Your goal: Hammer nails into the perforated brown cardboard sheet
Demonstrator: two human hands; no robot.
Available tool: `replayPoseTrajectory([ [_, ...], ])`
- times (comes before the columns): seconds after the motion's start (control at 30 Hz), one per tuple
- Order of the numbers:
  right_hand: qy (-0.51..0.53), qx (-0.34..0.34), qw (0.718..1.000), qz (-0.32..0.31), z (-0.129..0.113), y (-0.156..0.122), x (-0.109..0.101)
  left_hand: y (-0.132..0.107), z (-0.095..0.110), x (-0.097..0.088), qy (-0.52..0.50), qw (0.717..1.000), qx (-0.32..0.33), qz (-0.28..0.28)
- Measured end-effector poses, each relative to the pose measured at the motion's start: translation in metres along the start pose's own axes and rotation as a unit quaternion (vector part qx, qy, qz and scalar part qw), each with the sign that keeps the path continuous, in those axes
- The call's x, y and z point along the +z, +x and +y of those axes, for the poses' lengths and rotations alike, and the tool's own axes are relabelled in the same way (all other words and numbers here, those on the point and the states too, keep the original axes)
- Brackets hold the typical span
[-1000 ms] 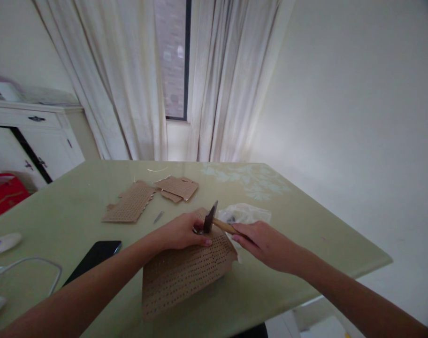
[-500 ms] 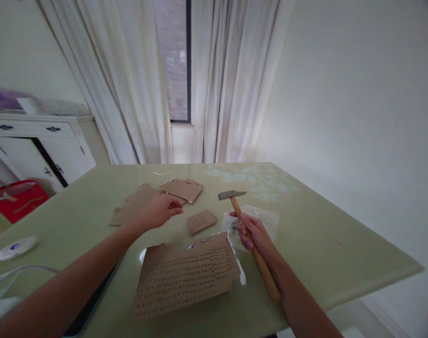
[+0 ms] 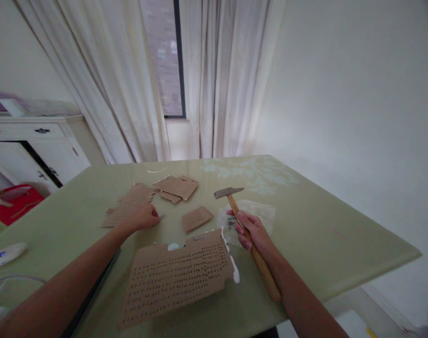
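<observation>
My right hand (image 3: 251, 229) is wrapped round the wooden handle of a hammer (image 3: 261, 267), its metal head raised above the table and pointing away from me. My left hand (image 3: 145, 217) is closed in a pinch near the far cardboard pieces. From its fingertips sticks a small grey metal piece (image 3: 162, 217), too small to name. Nearest to me lies a large piece of cardboard (image 3: 179, 277) with rows of punched holes and a torn white edge. Between the hands is a small holed cardboard piece (image 3: 197, 219). A clear plastic bag (image 3: 266, 213) with small dark items lies behind the hammer.
More holed cardboard pieces (image 3: 177, 187) overlap farther back on the green table (image 3: 312, 234). A white oval device (image 3: 6, 256) and a cable (image 3: 20, 278) are at the left. A dark flat object (image 3: 94, 298) lies partly under my left forearm. Curtains and a wall stand beyond.
My left hand has drawn back to the left, and a small metal piece now shows at its fingertips. My right hand keeps the hammer in about the same place. The view has shifted slightly.
</observation>
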State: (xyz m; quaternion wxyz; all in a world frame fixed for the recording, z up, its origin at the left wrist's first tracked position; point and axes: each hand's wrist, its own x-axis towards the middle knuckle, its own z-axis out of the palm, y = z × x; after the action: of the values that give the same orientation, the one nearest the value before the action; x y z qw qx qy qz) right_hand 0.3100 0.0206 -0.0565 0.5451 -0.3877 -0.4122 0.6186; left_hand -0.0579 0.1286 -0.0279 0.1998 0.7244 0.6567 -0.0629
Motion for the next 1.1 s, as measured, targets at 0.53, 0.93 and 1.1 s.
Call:
replayPoseTrajectory([
  [0.53, 0.001, 0.000, 1.000, -0.004, 0.001, -0.001, 0.001, -0.057, 0.085, -0.010, -0.312, 0.918, 0.241, 0.048],
  [0.93, -0.010, -0.008, 1.000, -0.009, 0.001, -0.001, 0.000, -0.080, 0.117, 0.004, -0.301, 0.899, 0.319, -0.001],
  [1.1, -0.017, -0.006, 1.000, -0.012, -0.001, -0.003, 0.001, -0.080, 0.119, 0.005, -0.293, 0.899, 0.325, 0.002],
])
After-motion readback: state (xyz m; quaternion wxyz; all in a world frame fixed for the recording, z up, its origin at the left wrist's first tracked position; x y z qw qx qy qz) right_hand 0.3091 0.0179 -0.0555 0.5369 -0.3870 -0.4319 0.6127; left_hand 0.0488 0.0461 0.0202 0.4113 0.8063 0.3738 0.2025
